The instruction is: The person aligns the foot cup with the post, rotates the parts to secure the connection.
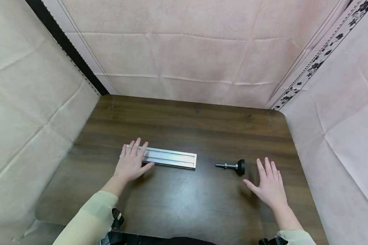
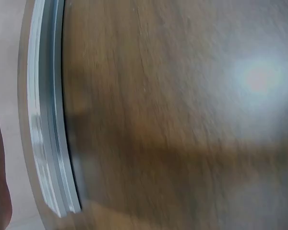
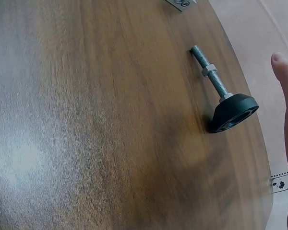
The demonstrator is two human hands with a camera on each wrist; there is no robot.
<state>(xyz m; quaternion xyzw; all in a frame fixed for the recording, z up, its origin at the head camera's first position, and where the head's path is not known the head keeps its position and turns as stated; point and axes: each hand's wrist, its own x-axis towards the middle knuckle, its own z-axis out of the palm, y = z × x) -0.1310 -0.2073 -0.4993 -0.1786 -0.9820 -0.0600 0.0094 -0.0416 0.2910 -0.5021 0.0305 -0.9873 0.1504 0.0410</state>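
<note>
— Pale cloth (image 1: 187,58) is hanging around the wood-grained table (image 1: 184,207). What are we seeing on it?

— We are seeing a silver bar (image 1: 171,158) lying left of the middle, and a threaded foot (image 1: 240,167) lying to its right, well apart.

— Are our hands grasping something?

— No. Our left hand (image 1: 130,165) is spreading its fingers over the bar's left part; whether it is touching, we cannot tell. Our right hand (image 1: 270,185), also spread, is holding nothing beside the foot.

— So we are judging the work hardly begun: both pieces are lying separate, and their handling is waiting.
</note>
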